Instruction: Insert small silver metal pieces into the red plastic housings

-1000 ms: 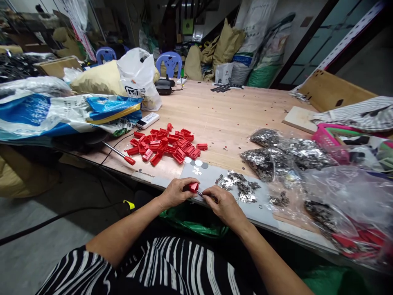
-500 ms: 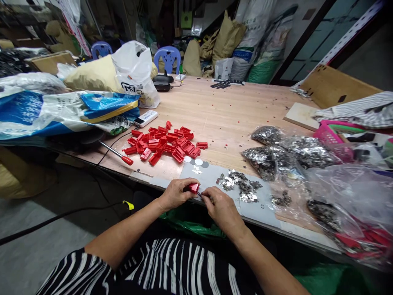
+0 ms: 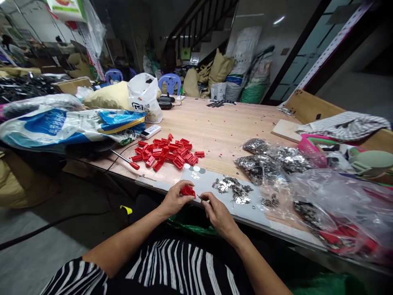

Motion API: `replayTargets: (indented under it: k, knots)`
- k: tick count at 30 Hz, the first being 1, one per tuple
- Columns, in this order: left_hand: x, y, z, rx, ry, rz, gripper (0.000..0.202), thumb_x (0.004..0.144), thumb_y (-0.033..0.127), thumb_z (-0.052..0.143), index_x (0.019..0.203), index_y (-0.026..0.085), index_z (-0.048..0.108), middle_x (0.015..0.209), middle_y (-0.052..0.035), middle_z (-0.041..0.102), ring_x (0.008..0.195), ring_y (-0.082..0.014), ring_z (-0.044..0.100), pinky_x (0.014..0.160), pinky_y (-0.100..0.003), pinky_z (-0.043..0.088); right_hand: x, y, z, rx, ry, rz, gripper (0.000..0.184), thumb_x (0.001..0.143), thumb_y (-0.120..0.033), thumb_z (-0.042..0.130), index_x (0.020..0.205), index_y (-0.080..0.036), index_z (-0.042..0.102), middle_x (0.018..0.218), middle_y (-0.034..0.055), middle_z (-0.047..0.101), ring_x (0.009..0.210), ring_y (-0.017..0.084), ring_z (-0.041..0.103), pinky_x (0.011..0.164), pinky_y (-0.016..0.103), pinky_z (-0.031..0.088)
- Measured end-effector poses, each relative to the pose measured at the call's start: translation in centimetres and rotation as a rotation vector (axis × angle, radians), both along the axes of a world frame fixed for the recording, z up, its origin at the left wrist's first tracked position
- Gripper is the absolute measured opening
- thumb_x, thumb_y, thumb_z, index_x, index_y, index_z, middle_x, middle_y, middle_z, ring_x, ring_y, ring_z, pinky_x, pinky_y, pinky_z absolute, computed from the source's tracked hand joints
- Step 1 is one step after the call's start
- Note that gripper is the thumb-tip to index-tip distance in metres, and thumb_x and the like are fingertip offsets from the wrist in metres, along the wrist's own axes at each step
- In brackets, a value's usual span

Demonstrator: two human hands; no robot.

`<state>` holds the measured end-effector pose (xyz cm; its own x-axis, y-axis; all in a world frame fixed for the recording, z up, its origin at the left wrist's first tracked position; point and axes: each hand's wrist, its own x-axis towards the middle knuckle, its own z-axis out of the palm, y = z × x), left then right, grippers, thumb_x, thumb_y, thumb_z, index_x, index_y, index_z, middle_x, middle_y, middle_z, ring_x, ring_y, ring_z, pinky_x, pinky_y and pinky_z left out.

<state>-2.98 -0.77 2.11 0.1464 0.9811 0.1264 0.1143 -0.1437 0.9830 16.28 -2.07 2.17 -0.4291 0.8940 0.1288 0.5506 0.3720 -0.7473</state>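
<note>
My left hand (image 3: 175, 198) is closed round a small red plastic piece (image 3: 187, 191) at the near edge of the wooden table (image 3: 221, 123). My right hand (image 3: 216, 211) pinches a thin metal part (image 3: 199, 198) and holds its tip against the red piece. Just beyond my hands lies a loose heap of small shiny metal pieces (image 3: 231, 188) on a grey sheet (image 3: 205, 182). A pile of several red plastic pieces (image 3: 166, 151) lies farther back to the left.
Clear bags of metal parts (image 3: 270, 159) and a large plastic bag (image 3: 337, 200) crowd the right side. A red-handled screwdriver (image 3: 124, 159), a white remote (image 3: 150, 132) and blue-white sacks (image 3: 67, 123) lie at left. A pink basket (image 3: 310, 145) sits at right.
The camera has tilted up, showing more of the room behind. My hands stay together at the table edge, still holding the red piece and the metal part.
</note>
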Motion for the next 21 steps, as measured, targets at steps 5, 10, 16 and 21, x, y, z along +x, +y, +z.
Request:
replayTargets:
  k: [5,10,16,21]
  knots:
    - [0.7,-1.3,0.7,-0.452,-0.682,-0.066,0.023,0.074,0.031,0.070,0.078,0.016,0.052,0.079,-0.0020,0.066,0.082,-0.0160,0.066,0.086,-0.032,0.046,0.2,-0.9,1.5,-0.086,0.123,0.070,0.035,0.097,-0.032,0.033,0.130,-0.022,0.038,0.067,-0.0043,0.052,0.061,0.013,0.050,0.064,0.025,0.041]
    - [1.2,-1.9,1.0,-0.631,-0.921,-0.089,0.016,0.075,0.024,0.070,0.076,0.014,0.058,0.081,-0.0040,0.069,0.082,-0.0168,0.068,0.091,-0.033,0.047,-0.2,-1.2,2.4,-0.098,0.097,0.087,0.041,0.096,-0.036,0.035,0.135,-0.023,0.041,0.061,-0.0053,0.047,0.056,0.012,0.047,0.058,0.023,0.039]
    - [1.6,-2.2,1.0,-0.741,-1.013,-0.056,0.011,0.081,0.020,0.062,0.087,0.011,0.063,0.086,-0.0064,0.072,0.083,-0.0180,0.069,0.097,-0.036,0.046,-0.1,-0.7,2.1,-0.005,0.075,0.039,0.039,0.094,-0.037,0.040,0.129,-0.024,0.049,0.064,-0.0024,0.054,0.059,0.014,0.052,0.061,0.024,0.042]
    - [1.7,-2.5,0.8,-0.728,-1.016,-0.119,0.013,0.077,0.022,0.068,0.080,0.012,0.061,0.086,-0.0070,0.071,0.088,-0.0219,0.070,0.101,-0.039,0.043,-0.2,-0.4,1.2,-0.030,0.210,-0.025,0.037,0.094,-0.042,0.038,0.111,-0.020,0.062,0.072,0.0015,0.060,0.064,0.015,0.056,0.061,0.024,0.044]
